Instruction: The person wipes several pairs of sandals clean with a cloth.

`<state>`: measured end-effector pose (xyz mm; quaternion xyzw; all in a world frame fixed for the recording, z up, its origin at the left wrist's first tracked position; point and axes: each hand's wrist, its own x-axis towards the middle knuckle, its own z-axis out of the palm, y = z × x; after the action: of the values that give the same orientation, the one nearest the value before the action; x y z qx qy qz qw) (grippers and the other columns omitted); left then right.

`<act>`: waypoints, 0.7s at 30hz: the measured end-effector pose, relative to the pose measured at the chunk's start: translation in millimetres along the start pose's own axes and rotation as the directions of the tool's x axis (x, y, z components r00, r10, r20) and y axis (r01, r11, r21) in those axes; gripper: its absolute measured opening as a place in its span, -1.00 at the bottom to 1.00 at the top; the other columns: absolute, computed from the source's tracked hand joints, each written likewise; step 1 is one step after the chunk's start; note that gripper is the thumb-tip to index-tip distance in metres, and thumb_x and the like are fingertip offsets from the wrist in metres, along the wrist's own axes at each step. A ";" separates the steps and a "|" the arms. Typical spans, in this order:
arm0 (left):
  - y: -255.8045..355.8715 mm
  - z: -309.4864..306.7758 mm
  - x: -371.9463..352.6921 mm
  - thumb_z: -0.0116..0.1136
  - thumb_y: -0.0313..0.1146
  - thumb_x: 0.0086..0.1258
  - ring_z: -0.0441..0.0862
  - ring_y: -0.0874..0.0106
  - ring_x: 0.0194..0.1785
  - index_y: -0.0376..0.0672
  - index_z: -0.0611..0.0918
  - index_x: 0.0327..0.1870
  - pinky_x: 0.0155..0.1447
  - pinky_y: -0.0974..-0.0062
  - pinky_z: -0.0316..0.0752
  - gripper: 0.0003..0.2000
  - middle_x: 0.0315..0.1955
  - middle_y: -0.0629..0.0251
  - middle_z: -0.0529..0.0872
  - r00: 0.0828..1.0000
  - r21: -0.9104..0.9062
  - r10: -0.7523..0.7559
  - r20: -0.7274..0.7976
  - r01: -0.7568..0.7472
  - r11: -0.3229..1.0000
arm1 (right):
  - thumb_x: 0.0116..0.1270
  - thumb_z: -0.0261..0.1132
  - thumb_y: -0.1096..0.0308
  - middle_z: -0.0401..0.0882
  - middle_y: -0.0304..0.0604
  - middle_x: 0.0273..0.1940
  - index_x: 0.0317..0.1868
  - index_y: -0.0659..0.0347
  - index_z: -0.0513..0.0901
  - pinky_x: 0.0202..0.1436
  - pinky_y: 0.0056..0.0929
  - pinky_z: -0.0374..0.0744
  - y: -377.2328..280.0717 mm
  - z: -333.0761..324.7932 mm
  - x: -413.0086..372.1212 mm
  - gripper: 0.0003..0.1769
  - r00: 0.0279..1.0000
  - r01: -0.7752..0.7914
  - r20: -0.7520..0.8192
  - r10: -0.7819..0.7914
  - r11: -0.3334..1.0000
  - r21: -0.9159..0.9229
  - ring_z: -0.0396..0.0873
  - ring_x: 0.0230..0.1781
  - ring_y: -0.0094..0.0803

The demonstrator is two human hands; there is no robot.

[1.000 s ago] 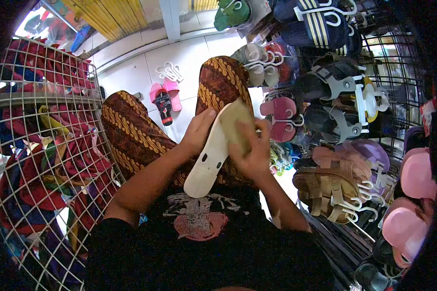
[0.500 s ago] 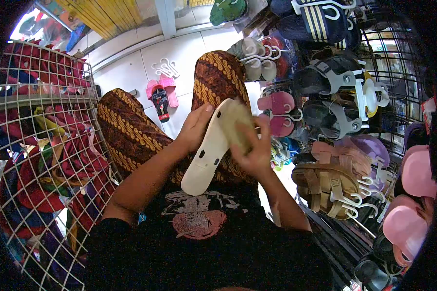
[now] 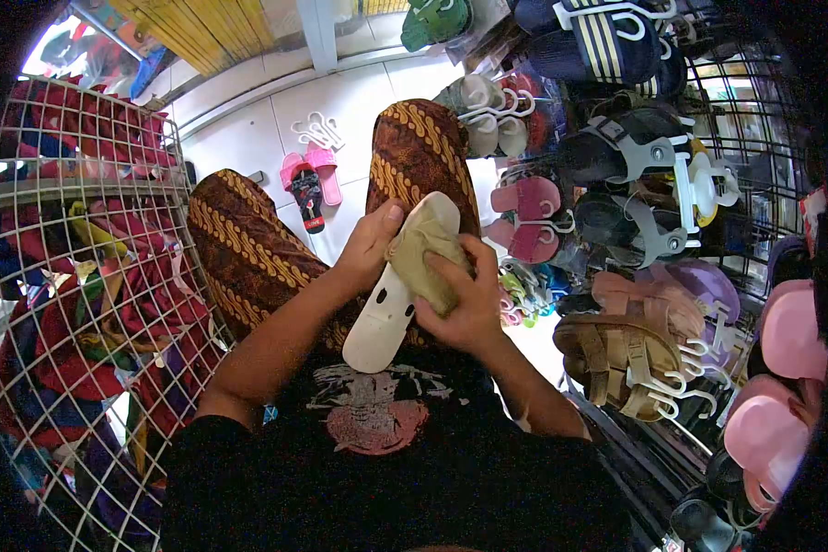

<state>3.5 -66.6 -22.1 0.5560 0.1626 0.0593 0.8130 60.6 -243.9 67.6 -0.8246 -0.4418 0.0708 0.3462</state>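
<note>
A cream-white flip-flop sole (image 3: pixel 374 333) with dark strap holes lies slanted over my lap, its strap not visible. My left hand (image 3: pixel 370 241) grips its upper left edge, thumb near the top. Bunched in my right hand (image 3: pixel 465 299) is an olive-green cloth (image 3: pixel 425 259), pressed on the upper half of the sole. The cloth covers the upper strap hole, and two lower holes show beneath it. My right fingers are closed round the cloth.
At left stands a wire rack (image 3: pixel 92 304) of red and coloured goods. Pink slippers (image 3: pixel 325 175) and a dark sandal (image 3: pixel 305 201) lie on the white tiles. On the right, black grid racks hold hanging footwear, including brown sandals (image 3: pixel 616 354) and navy striped slides (image 3: pixel 598 46).
The cloth in my right hand has moved down and left across the sole, now hiding the upper hole. My left hand keeps its hold, and the sole stays almost in place.
</note>
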 end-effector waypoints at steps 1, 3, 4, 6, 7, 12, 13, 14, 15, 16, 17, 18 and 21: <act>0.6 1.5 0.1 -0.26 -0.02 0.67 0.54 0.49 -0.14 -0.25 0.54 -0.11 -0.02 0.49 0.45 -0.55 -0.28 0.20 0.60 0.998 0.031 0.046 -0.032 -0.045 0.998 | -0.04 0.56 0.12 0.33 0.15 0.19 0.22 -0.02 0.57 0.27 0.05 0.47 1.8 2.5 -0.4 -0.27 1.000 -0.019 -0.016 0.020 0.999 0.046 0.39 0.20 0.19; 15.0 8.6 0.3 -0.19 -0.10 0.67 0.56 0.47 -0.04 -0.26 0.56 -0.04 0.07 0.51 0.45 -0.62 -0.16 0.18 0.61 0.979 0.152 0.176 -0.099 -0.159 0.975 | -0.05 0.56 0.12 0.32 0.16 0.20 0.21 -0.03 0.57 0.28 0.05 0.46 6.7 4.1 0.3 -0.27 0.997 -0.052 -0.043 0.059 0.989 0.135 0.39 0.21 0.20; 27.1 12.3 1.2 -0.15 -0.15 0.67 0.56 0.46 0.01 -0.27 0.57 -0.01 0.12 0.52 0.45 -0.66 -0.10 0.17 0.61 0.956 0.241 0.263 -0.131 -0.227 0.944 | -0.04 0.56 0.13 0.31 0.15 0.21 0.23 -0.02 0.55 0.29 0.04 0.46 6.7 1.9 1.3 -0.25 0.998 -0.045 -0.033 0.050 0.990 0.136 0.39 0.21 0.20; 41.6 7.6 -0.4 -0.09 -0.25 0.65 0.54 0.46 0.08 -0.27 0.57 0.01 0.19 0.52 0.43 -0.73 0.00 0.19 0.60 0.951 0.281 0.305 -0.061 -0.276 0.919 | -0.04 0.57 0.14 0.30 0.14 0.22 0.26 0.00 0.52 0.30 0.02 0.46 3.7 -2.9 4.1 -0.22 0.999 -0.031 -0.012 0.033 0.989 0.144 0.40 0.21 0.20; 47.4 4.9 -1.3 -0.06 -0.30 0.64 0.53 0.46 0.11 -0.27 0.58 0.02 0.22 0.52 0.42 -0.76 0.06 0.21 0.59 0.947 0.303 0.321 -0.020 -0.300 0.904 | -0.02 0.54 0.19 0.30 0.14 0.23 0.29 0.02 0.48 0.31 0.00 0.46 3.1 -5.2 6.0 -0.21 0.998 -0.055 0.018 0.053 0.988 0.142 0.40 0.22 0.18; 68.7 14.3 -15.6 -0.03 -0.34 0.62 0.53 0.48 0.10 -0.29 0.60 -0.03 0.23 0.52 0.41 -0.79 0.10 0.24 0.60 0.981 -0.020 0.059 -0.187 -0.064 0.998 | 0.09 0.35 0.46 0.35 0.12 0.27 0.39 0.12 0.27 0.40 -0.13 0.38 8.9 -37.9 15.1 -0.20 0.899 -0.436 0.185 0.397 0.850 0.296 0.39 0.30 0.02; 72.4 16.1 -16.3 -0.02 -0.34 0.62 0.53 0.48 0.10 -0.30 0.60 -0.05 0.24 0.52 0.40 -0.79 0.11 0.25 0.60 0.982 -0.020 0.025 -0.188 -0.029 0.999 | 0.07 0.23 0.57 0.41 0.06 0.25 0.39 0.19 0.24 0.43 -0.21 0.34 13.6 -40.1 13.7 -0.20 0.909 -0.410 0.134 0.395 0.794 0.449 0.41 0.31 -0.14; 65.5 14.3 -13.0 0.01 -0.35 0.60 0.52 0.46 0.12 -0.31 0.61 -0.09 0.27 0.48 0.37 -0.80 0.10 0.22 0.59 0.987 0.008 0.113 -0.115 -0.112 0.994 | 0.12 0.26 0.56 0.41 0.02 0.26 0.42 0.19 0.22 0.42 -0.24 0.35 17.3 -46.5 14.3 -0.20 0.910 -0.404 0.144 0.390 0.747 0.528 0.41 0.31 -0.20; 64.6 15.6 -13.3 0.02 -0.36 0.59 0.52 0.45 0.14 -0.31 0.61 -0.09 0.28 0.47 0.36 -0.81 0.10 0.21 0.59 0.989 0.035 0.113 -0.098 -0.110 0.993 | 0.17 0.30 0.55 0.41 -0.02 0.27 0.44 0.19 0.20 0.42 -0.27 0.35 19.7 -53.2 15.4 -0.19 0.910 -0.394 0.153 0.385 0.694 0.603 0.41 0.31 -0.26; 63.9 18.4 -14.1 0.03 -0.36 0.58 0.51 0.45 0.15 -0.31 0.61 -0.10 0.29 0.46 0.35 -0.81 0.10 0.20 0.58 0.991 0.060 0.111 -0.079 -0.107 0.992 | 0.22 0.32 0.52 0.43 -0.04 0.27 0.44 0.19 0.21 0.41 -0.28 0.36 20.9 -57.0 16.1 -0.21 0.888 -0.431 0.167 0.429 0.650 0.626 0.42 0.30 -0.28; 62.9 20.6 -14.8 0.04 -0.36 0.58 0.50 0.44 0.16 -0.30 0.61 -0.11 0.30 0.45 0.34 -0.82 0.09 0.19 0.58 0.992 0.085 0.108 -0.059 -0.102 0.991 | 0.26 0.34 0.50 0.44 -0.07 0.27 0.45 0.19 0.22 0.40 -0.29 0.37 21.5 -60.4 16.3 -0.23 0.863 -0.467 0.182 0.472 0.604 0.647 0.43 0.29 -0.31; 63.6 21.4 -13.6 0.07 -0.37 0.55 0.48 0.38 0.20 -0.29 0.62 -0.13 0.32 0.41 0.32 -0.84 0.09 0.17 0.56 0.994 0.089 0.103 -0.043 -0.099 0.991 | 0.30 0.36 0.47 0.46 -0.09 0.27 0.46 0.19 0.24 0.39 -0.31 0.38 21.7 -64.5 15.5 -0.25 0.835 -0.500 0.199 0.514 0.554 0.665 0.43 0.28 -0.33; 73.2 24.6 -13.8 0.08 -0.36 0.55 0.47 0.34 0.22 -0.26 0.62 -0.15 0.34 0.38 0.29 -0.85 0.08 0.18 0.55 0.986 0.236 0.165 0.027 -0.167 0.957 | 0.39 0.36 0.39 0.50 -0.15 0.26 0.43 0.20 0.32 0.38 -0.33 0.40 21.5 -80.6 11.1 -0.35 0.785 -0.602 0.410 0.464 0.416 0.682 0.46 0.26 -0.36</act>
<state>4.7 -64.8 56.3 0.6611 0.1183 0.1054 0.7334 116.0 -284.2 116.5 -0.6742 -0.1043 0.4275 0.5931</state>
